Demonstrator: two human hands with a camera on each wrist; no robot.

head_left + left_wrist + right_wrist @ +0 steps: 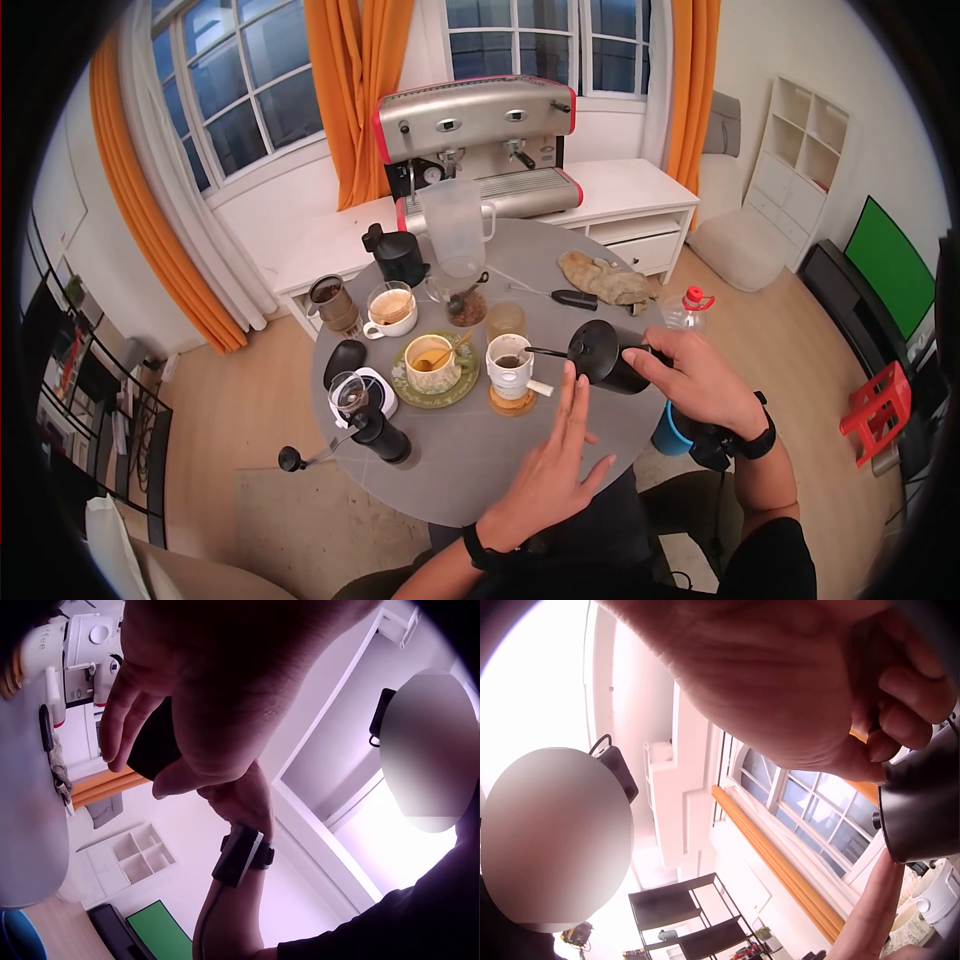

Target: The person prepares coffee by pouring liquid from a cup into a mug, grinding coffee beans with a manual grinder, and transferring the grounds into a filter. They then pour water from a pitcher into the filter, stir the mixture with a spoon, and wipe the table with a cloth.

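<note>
My right hand [700, 375] grips the handle of a black gooseneck kettle [612, 358], its fingers curled in the right wrist view. The kettle is tilted to the left, and its thin spout ends over a white ceramic vessel [510, 372] with dark contents. That vessel stands on a round wooden coaster [512, 404]. My left hand [548, 480] is held up with straight fingers, fingertips right by the kettle's near side and below the spout. To the left, a cream cup [433, 378] with a wooden spoon in it sits on a green patterned plate [462, 392].
Around the grey round table [460, 460] stand a hand grinder [382, 438], a cup with a paper filter [391, 308], a clear pitcher [455, 215], a black jug [396, 258] and a cloth [605, 280]. A plastic bottle [688, 312] and blue bin [672, 432] are at the right.
</note>
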